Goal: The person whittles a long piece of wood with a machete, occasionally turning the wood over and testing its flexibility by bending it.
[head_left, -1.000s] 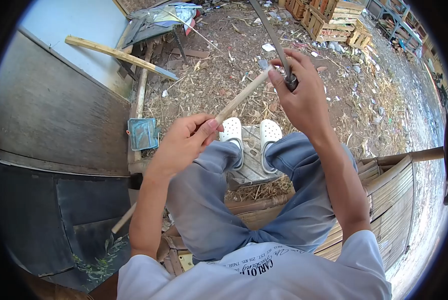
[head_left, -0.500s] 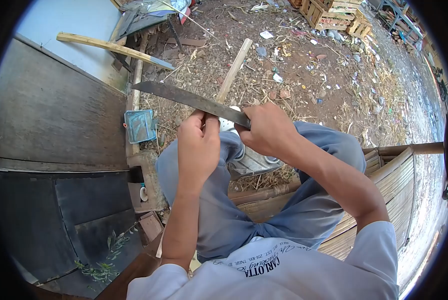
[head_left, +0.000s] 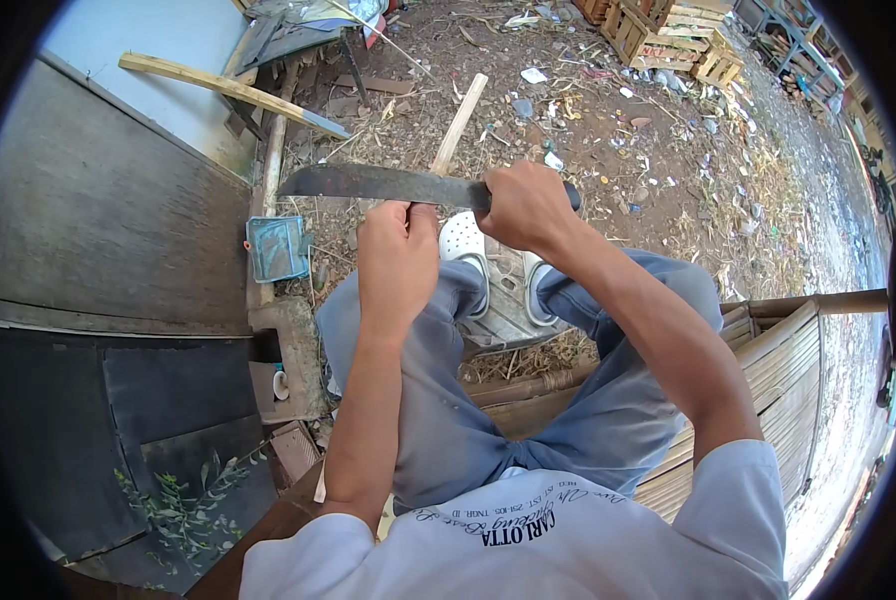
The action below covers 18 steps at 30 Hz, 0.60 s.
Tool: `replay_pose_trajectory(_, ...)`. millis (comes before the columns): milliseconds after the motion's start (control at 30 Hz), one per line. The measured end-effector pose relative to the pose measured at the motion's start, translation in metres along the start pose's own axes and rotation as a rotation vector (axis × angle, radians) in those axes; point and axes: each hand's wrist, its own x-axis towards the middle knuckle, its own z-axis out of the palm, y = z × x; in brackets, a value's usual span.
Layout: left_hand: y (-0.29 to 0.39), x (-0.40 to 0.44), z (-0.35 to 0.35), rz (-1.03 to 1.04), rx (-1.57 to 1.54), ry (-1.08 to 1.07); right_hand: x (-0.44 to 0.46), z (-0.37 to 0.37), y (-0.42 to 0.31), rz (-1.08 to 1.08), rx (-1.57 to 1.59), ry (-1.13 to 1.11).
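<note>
My right hand (head_left: 528, 205) is wrapped around the dark handle of a machete (head_left: 368, 184). Its long, worn blade points left, crossing just beyond the fingertips of my left hand (head_left: 398, 255). A pale, flat wooden strip (head_left: 459, 125) slants away from those fingertips, passing under the blade. My left thumb and fingers pinch its near end, which is mostly hidden by the blade and the hand. Blade and strip meet or overlap in view; whether they touch I cannot tell.
Below my hands are my knees and white clogs (head_left: 462, 238). I sit on a bamboo bench (head_left: 758, 385). A blue basket (head_left: 279, 250) lies left, near a wooden panel (head_left: 118, 200) and a leaning plank (head_left: 233, 92). Wooden crates (head_left: 658, 40) stand far right on littered ground.
My right hand has moved up and slightly right, and the machete has turned from slanting to nearly level. The wooden strip's far end has shifted slightly left. My left hand keeps its pinch.
</note>
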Motion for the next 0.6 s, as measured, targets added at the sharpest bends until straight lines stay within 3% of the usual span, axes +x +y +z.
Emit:
replay_pose_trajectory(67, -0.003, -0.024, -0.004, -0.042, -0.058, -0.048, 0.034, -0.002, 0.045, 0.447, 0.321, 0.105)
replay_pose_trajectory(133, -0.006, -0.027, -0.014, -0.054, -0.084, -0.117, 0.045, -0.056, 0.105, 0.590, 0.300, 0.220)
replay_pose_trajectory(233, -0.006, -0.020, -0.004, -0.026, -0.156, -0.014, 0.012, -0.067, 0.079, 0.517, 0.310, 0.276)
replay_pose_trajectory(400, 0.007, -0.022, 0.006, 0.006, -0.052, -0.020, -0.031, -0.059, -0.009, 0.244, 0.469, -0.040)
replay_pose_trajectory(433, 0.006, -0.024, 0.009, 0.058, -0.058, -0.004, -0.037, -0.041, -0.017, 0.156, 0.468, 0.012)
replay_pose_trajectory(467, 0.005, -0.026, 0.012, 0.106, -0.064, 0.007, -0.040, -0.032, -0.020, 0.134, 0.454, -0.116)
replay_pose_trajectory(600, 0.009, -0.034, 0.012, 0.084, 0.136, -0.049, -0.042, -0.023, -0.026, 0.072, 0.351, -0.176)
